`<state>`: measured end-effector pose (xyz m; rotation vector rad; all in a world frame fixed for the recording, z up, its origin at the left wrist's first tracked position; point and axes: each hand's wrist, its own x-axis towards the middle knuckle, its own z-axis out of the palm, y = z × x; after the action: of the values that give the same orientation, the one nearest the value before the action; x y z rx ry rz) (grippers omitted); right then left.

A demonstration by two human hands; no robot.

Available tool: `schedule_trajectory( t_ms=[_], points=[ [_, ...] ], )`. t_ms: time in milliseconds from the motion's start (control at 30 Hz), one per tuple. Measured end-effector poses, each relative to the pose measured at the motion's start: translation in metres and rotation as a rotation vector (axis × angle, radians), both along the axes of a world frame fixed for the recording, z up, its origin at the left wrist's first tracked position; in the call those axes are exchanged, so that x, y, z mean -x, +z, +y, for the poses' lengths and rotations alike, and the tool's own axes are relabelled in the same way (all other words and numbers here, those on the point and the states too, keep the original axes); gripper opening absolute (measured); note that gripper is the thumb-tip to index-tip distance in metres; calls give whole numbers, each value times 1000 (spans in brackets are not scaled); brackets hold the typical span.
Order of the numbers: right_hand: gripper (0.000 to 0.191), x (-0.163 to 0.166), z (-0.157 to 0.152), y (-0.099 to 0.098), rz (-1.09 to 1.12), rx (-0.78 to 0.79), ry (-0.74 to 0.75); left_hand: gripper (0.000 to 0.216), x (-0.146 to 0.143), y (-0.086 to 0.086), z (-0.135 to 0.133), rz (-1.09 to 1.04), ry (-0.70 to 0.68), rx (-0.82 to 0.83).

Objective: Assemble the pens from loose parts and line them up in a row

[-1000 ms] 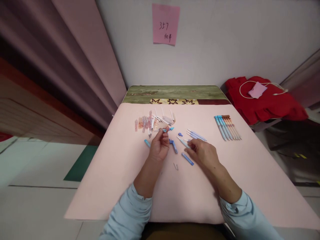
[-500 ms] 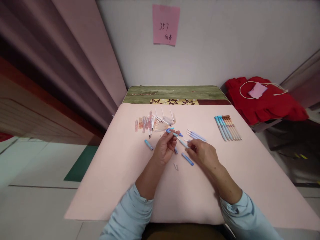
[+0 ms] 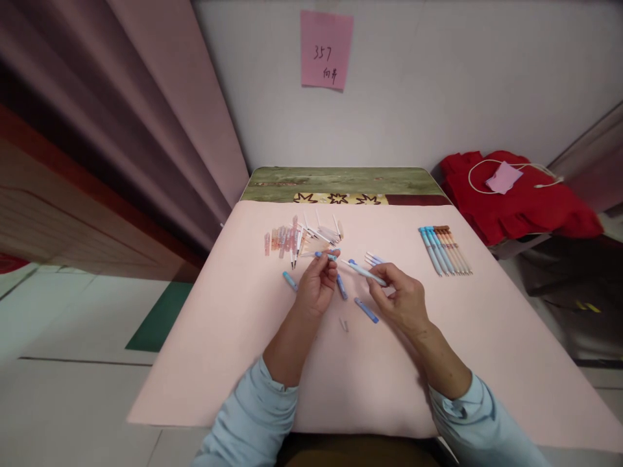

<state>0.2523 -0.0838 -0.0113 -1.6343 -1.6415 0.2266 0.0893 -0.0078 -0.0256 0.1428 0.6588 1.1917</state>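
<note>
Left hand (image 3: pixel 317 290) was pinched shut on small blue pen part (image 3: pixel 325 255); right hand (image 3: pixel 403 299) closed round pale blue pen barrel (image 3: pixel 366 272), both over pink table (image 3: pixel 233 337) centre. Barrel judged light, stiff, slippery plastic; mid-shaft grip best, thin tip fragile.

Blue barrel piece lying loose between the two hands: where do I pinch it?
Pinch the blue barrel piece at mid-length, across its narrow width, coming from above. It lies flat on the pink mat, slanted, with bare mat along both long sides.
</note>
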Motion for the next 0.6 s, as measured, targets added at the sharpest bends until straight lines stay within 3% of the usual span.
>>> schedule_trajectory(
  t_ms=[233, 600],
  points=[
    [15, 1, 1, 0, -12, 7, 22, 5, -2, 1, -3, 59, -22, -23],
    [15, 3, 2, -3, -27, 26, 15, 27, -9, 0, -11, 231, -97, -195]
  ],
)
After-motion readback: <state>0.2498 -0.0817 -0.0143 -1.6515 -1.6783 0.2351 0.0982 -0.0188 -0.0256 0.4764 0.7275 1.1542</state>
